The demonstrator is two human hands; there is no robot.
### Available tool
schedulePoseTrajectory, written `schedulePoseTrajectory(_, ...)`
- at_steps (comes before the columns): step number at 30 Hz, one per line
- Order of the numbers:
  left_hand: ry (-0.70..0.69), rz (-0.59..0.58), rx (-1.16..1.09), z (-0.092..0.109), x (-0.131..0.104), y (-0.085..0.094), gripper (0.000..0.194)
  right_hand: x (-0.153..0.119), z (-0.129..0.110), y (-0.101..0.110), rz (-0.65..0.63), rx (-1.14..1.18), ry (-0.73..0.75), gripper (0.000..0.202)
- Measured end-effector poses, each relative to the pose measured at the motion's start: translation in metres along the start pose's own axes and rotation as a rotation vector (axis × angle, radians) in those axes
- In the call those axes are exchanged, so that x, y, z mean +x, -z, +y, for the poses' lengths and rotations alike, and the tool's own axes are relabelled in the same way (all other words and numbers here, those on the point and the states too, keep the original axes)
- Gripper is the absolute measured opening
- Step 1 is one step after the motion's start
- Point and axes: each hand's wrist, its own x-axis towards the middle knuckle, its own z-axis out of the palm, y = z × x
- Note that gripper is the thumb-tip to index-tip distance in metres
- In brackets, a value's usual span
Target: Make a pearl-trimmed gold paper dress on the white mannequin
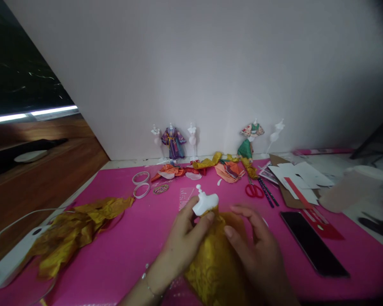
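Observation:
A small white mannequin [206, 202] is held upright near the middle, with gold fabric [215, 265] wrapped around its body below the chest and hanging toward the bottom edge. My left hand [187, 236] grips the mannequin and the fabric's upper edge between thumb and fingers. On the other side, my right hand [258, 246] is beside the fabric, its thumb and fingers spread apart; it is slightly blurred. The mannequin's lower part is hidden by the fabric.
More gold fabric [73, 233] lies left by a white power strip [17, 257]. Tape rolls [141, 190], scissors [254, 190], a black phone [312, 244], papers [296, 180] and a cup [352, 189] surround the pink mat [124, 255]. Dressed mannequins [173, 142] stand by the wall.

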Motion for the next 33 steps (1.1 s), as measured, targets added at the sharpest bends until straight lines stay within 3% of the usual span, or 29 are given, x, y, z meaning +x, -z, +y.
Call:
schedulePoseTrajectory(2,-0.019,0.048,0.054,0.001,0.004,-0.001,0.038,-0.003,0.001,0.002,0.072,-0.174,0.211,0.017)
schedulePoseTrajectory(5,-0.059,0.053,0.079,0.002,0.008,-0.008,0.038,-0.008,0.003,0.001,0.001,-0.339,0.364,0.028)
schedulePoseTrajectory(10,-0.077,-0.011,0.006,0.003,0.007,-0.017,0.049,-0.002,0.008,-0.002,-0.076,-0.343,0.256,0.043)
schedulePoseTrajectory(16,0.029,-0.112,-0.082,0.001,0.003,-0.007,0.052,0.02,0.01,0.003,-0.121,-0.125,0.056,0.027)
schedulePoseTrajectory(21,0.043,-0.161,-0.083,0.002,0.001,-0.002,0.046,0.029,0.012,0.006,-0.12,-0.037,-0.041,0.028)
schedulePoseTrajectory(28,-0.067,-0.097,0.101,-0.001,0.013,-0.007,0.037,0.036,0.022,0.009,-0.044,-0.029,-0.03,0.02)
schedulePoseTrajectory(33,-0.224,0.027,0.292,-0.014,0.034,-0.005,0.031,0.042,0.03,0.014,-0.138,0.072,-0.03,0.019)
